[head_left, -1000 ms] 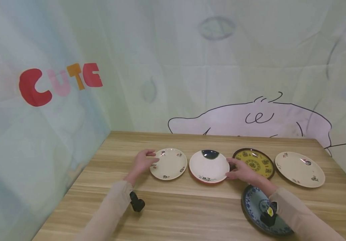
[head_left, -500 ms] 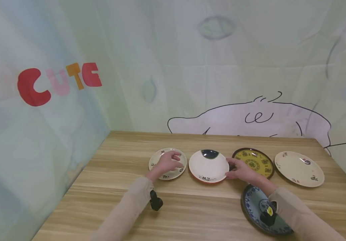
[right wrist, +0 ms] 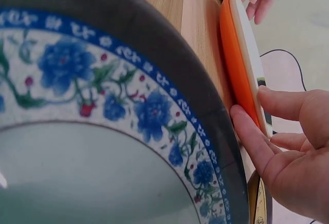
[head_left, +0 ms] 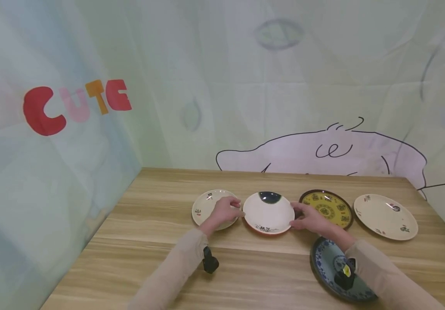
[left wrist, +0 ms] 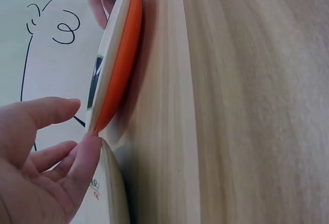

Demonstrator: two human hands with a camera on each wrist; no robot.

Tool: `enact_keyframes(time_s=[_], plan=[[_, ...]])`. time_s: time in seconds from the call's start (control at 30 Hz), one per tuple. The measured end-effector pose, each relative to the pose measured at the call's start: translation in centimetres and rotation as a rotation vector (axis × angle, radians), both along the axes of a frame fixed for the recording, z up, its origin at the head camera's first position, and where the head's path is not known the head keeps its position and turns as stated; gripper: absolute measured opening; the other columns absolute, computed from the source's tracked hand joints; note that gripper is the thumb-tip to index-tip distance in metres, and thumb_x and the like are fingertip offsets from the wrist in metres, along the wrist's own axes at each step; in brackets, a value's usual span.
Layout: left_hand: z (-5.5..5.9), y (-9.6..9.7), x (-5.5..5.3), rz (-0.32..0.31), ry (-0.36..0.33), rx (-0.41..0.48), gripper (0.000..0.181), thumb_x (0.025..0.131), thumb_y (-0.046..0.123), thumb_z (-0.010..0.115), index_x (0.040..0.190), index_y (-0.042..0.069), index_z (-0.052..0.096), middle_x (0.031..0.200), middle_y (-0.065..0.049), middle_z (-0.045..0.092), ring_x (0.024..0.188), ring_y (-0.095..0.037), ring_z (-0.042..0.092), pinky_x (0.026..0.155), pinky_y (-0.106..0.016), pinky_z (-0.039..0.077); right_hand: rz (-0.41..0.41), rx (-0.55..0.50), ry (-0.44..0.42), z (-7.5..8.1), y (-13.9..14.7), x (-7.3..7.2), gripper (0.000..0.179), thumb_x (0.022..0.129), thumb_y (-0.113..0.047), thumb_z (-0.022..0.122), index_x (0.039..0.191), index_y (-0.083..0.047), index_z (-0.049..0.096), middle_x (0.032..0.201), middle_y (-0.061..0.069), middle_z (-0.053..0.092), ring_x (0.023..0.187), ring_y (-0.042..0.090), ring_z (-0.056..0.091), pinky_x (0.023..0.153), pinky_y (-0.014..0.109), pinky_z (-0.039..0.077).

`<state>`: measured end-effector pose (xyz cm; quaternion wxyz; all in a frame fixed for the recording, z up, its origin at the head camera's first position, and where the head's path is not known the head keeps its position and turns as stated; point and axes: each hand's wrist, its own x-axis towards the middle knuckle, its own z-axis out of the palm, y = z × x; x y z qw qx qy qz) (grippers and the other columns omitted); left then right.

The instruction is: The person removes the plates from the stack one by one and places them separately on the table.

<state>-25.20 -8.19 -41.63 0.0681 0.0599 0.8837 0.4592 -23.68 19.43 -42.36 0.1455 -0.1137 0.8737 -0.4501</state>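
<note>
A white plate [head_left: 269, 215] with a dark patch, a floral motif and an orange underside [left wrist: 123, 64] lies mid-table. My right hand [head_left: 310, 218] pinches its right rim, thumb [right wrist: 280, 103] on the upper side and fingers beneath. At the opposite rim is my left hand [head_left: 224, 212], crossing over a small cream plate [head_left: 205, 209]. In the left wrist view, a fingertip [left wrist: 92, 137] meets the rim from below, while the thumb [left wrist: 56, 111] stays apart from it. The left hand covers the cream plate's right part.
A yellow plate [head_left: 325, 209] with a dark rim sits right of the white plate, followed by a larger cream plate [head_left: 385, 217]. Nearer, a blue floral plate [head_left: 325, 262] lies partly under my right forearm. A patterned curtain [head_left: 207, 107] borders the wooden table [head_left: 245, 275].
My left hand has moved right, from the cream plate's left edge across it to the white plate's left rim. My right hand keeps its hold, and the plates stay in place.
</note>
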Motion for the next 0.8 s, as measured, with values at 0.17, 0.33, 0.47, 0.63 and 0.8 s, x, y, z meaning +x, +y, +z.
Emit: enact_keyframes(time_s=[0.17,0.33,0.47,0.63,0.8], plan=[[0.4,0.7,0.1,0.009,-0.037,-0.029,0.047,0.07,0.008,0.074,0.112,-0.006,0.058,0.098,-0.013,0.063,0.068,-0.013,0.059,0.061,-0.02,0.052,0.007,-0.017,-0.006,0.1,0.0,0.1,0.065,0.081,-0.012,0.067,0.134,0.007,0.035,0.123,0.025,0.047,0.101,0.026,0.055,0.083,0.034,0.051],[0.7,1.2,0.1,0.012,-0.051,-0.03,0.047,0.069,0.005,0.074,0.111,-0.007,0.058,0.097,-0.014,0.062,0.061,-0.012,0.057,0.058,-0.022,0.052,-0.013,-0.03,-0.024,0.1,-0.2,0.2,0.065,0.081,-0.01,0.066,0.135,0.007,0.033,0.125,0.026,0.046,0.096,0.022,0.057,0.08,0.032,0.052],[0.6,1.4,0.1,0.013,-0.007,-0.092,0.044,0.067,0.005,0.075,0.107,-0.006,0.06,0.094,-0.012,0.063,0.069,-0.014,0.058,0.068,-0.026,0.052,-0.027,-0.045,-0.039,0.1,-0.3,0.1,0.064,0.081,-0.008,0.065,0.135,0.008,0.033,0.124,0.026,0.046,0.091,0.019,0.058,0.077,0.03,0.053],[0.7,2.0,0.2,0.037,0.013,-0.155,0.046,0.065,0.007,0.077,0.106,-0.004,0.061,0.096,-0.012,0.063,0.073,-0.017,0.057,0.068,-0.028,0.051,-0.03,-0.054,-0.034,0.0,-0.3,0.1,0.064,0.081,-0.008,0.065,0.134,0.008,0.033,0.124,0.027,0.046,0.091,0.019,0.058,0.077,0.03,0.053],[0.7,2.3,0.3,0.051,-0.012,-0.156,0.048,0.065,0.006,0.078,0.109,-0.003,0.06,0.096,-0.012,0.062,0.064,-0.014,0.056,0.053,-0.022,0.05,-0.041,-0.048,-0.039,0.0,-0.3,0.1,0.065,0.081,-0.008,0.066,0.134,0.008,0.033,0.126,0.027,0.045,0.091,0.019,0.058,0.077,0.03,0.053]])
